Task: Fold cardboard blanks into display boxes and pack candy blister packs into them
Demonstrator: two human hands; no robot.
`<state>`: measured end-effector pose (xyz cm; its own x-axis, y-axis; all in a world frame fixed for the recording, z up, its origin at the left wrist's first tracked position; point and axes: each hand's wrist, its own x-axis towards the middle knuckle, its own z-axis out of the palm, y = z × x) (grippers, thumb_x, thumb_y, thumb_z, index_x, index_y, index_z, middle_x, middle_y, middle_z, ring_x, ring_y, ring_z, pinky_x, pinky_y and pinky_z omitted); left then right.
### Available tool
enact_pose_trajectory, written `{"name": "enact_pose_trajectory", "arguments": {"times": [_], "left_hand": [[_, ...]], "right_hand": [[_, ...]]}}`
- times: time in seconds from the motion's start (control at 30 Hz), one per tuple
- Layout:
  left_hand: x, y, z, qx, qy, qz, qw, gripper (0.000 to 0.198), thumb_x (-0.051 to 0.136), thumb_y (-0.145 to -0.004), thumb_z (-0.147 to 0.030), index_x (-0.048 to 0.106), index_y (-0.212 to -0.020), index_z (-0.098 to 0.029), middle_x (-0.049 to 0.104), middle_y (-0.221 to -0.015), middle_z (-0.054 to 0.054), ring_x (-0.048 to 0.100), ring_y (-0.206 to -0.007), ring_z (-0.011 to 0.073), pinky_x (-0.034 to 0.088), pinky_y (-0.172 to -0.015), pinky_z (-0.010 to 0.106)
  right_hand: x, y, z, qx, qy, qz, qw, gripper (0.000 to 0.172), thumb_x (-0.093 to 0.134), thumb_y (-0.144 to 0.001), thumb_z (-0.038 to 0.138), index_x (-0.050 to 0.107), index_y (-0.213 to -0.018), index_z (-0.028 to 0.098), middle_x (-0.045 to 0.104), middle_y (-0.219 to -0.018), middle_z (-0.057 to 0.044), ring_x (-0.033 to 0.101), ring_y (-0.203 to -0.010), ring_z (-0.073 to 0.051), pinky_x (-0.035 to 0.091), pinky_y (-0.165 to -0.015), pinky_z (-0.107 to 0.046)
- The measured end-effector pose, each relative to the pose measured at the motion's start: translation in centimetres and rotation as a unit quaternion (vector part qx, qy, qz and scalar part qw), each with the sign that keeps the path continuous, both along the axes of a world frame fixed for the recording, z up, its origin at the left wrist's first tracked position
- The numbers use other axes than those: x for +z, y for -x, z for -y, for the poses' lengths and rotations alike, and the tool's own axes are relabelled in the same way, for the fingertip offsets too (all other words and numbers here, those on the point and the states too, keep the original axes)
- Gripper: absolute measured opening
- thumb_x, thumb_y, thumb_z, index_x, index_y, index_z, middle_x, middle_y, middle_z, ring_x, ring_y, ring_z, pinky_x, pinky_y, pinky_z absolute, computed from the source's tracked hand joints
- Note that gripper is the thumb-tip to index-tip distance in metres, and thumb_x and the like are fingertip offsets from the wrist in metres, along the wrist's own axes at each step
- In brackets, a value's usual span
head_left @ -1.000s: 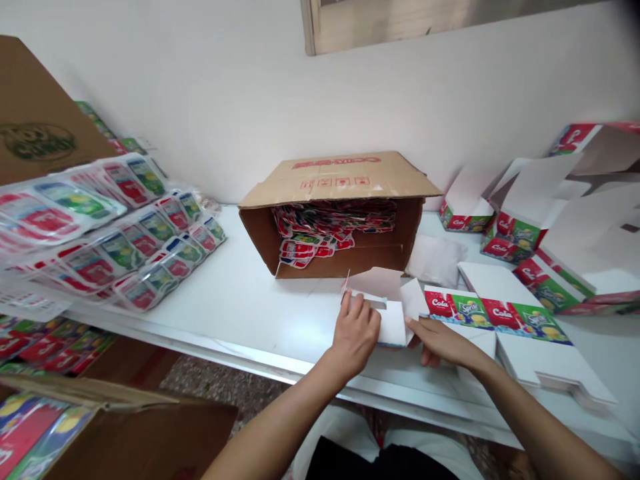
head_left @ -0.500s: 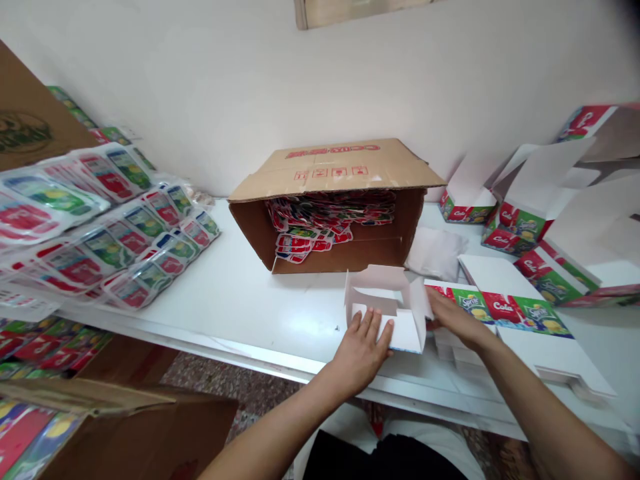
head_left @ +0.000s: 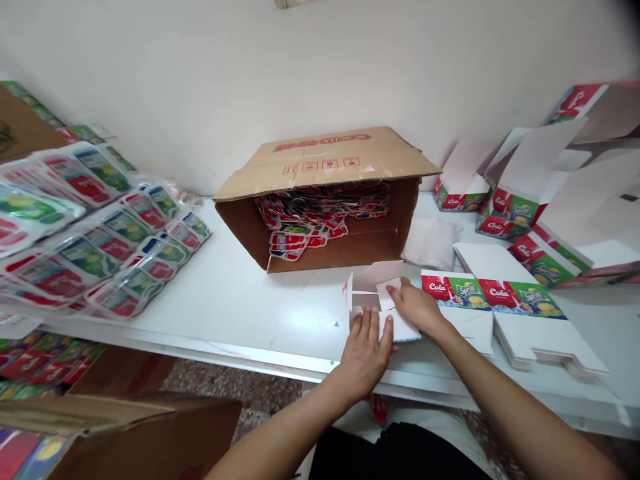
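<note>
A small white-sided folding carton (head_left: 405, 327) lies partly folded near the table's front edge, its inside facing up. My left hand (head_left: 367, 347) grips its near panel, fingers over the edge and thumb along the white board. At the carton's right side my right hand (head_left: 417, 307) has its fingers closed on a white side flap (head_left: 389, 293), which is bent inward over the opening. Just right of that hand, flat printed cartons (head_left: 455, 290) with Cola and Sprite pictures lie in stacks. The fingertips of my right hand are partly hidden by the flap.
A brown cardboard box (head_left: 325, 160) lies on its side, holding many printed packets (head_left: 305, 237). Plastic-wrapped packets (head_left: 110, 247) are heaped on the left. Opened cartons (head_left: 515, 207) stand on the right, near a white bag (head_left: 433, 243). Another box (head_left: 150, 433) is below left.
My right hand has moved left from the carton's outer side onto its flap, which is now folded inward. My left hand keeps its grip. The view has tilted slightly down.
</note>
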<state>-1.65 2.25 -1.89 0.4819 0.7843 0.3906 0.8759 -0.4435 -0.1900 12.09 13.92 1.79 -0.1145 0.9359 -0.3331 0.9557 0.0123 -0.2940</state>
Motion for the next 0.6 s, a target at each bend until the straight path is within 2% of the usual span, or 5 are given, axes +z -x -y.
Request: {"name": "enact_pose_trajectory", "arguments": {"times": [0.27, 0.43, 0.47, 0.53, 0.6], "left_hand": [[-0.5, -0.1, -0.2, -0.019, -0.057, 0.055, 0.997, 0.041, 0.052, -0.092, -0.032, 0.05, -0.125, -0.008, 0.06, -0.125, 0.023, 0.052, -0.123, 0.0345, 0.038, -0.103, 0.055], [0.9, 1.0, 1.1, -0.07, -0.119, 0.229, 0.964, 0.042, 0.055, -0.089, -0.038, 0.046, -0.127, -0.024, 0.059, -0.126, 0.012, 0.044, -0.129, 0.0267, 0.031, -0.11, 0.053], [1.3, 1.4, 1.2, -0.041, -0.132, 0.29, 0.947, 0.043, 0.054, -0.089, -0.039, 0.043, -0.129, -0.026, 0.058, -0.127, 0.011, 0.044, -0.129, 0.0258, 0.032, -0.109, 0.052], [2.1, 2.4, 0.8, 0.092, -0.11, 0.431, 0.891, 0.045, 0.051, -0.091, -0.037, 0.038, -0.132, -0.026, 0.053, -0.13, 0.012, 0.044, -0.128, 0.0259, 0.035, -0.107, 0.051], [2.5, 3.3, -0.4, 0.215, 0.005, 0.542, 0.813, 0.048, 0.055, -0.089, -0.04, 0.04, -0.131, -0.022, 0.05, -0.131, 0.014, 0.044, -0.127, 0.0274, 0.038, -0.105, 0.049]], "right_hand": [[0.7, 0.4, 1.1, 0.041, -0.001, 0.02, 0.999, 0.059, 0.027, -0.096, 0.044, 0.028, -0.141, 0.004, 0.067, -0.106, -0.022, 0.064, -0.101, -0.034, 0.044, -0.08, -0.04], [0.5, -0.4, 2.0, 0.051, 0.017, 0.023, 0.998, 0.065, 0.02, -0.097, 0.045, 0.017, -0.146, 0.002, 0.067, -0.103, -0.024, 0.065, -0.097, -0.035, 0.044, -0.078, -0.041], [0.4, -0.5, 2.0, 0.048, 0.019, 0.022, 0.998, 0.065, 0.019, -0.097, 0.045, 0.019, -0.145, 0.002, 0.067, -0.103, -0.024, 0.065, -0.097, -0.035, 0.044, -0.078, -0.041], [0.2, -0.6, 2.2, 0.053, 0.024, 0.017, 0.998, 0.064, 0.02, -0.097, 0.045, 0.022, -0.144, 0.002, 0.067, -0.104, -0.024, 0.065, -0.097, -0.036, 0.044, -0.078, -0.041], [0.2, -0.5, 2.5, 0.062, 0.028, 0.012, 0.998, 0.063, 0.019, -0.097, 0.045, 0.024, -0.142, 0.001, 0.067, -0.103, -0.024, 0.065, -0.097, -0.036, 0.044, -0.077, -0.04]]}}
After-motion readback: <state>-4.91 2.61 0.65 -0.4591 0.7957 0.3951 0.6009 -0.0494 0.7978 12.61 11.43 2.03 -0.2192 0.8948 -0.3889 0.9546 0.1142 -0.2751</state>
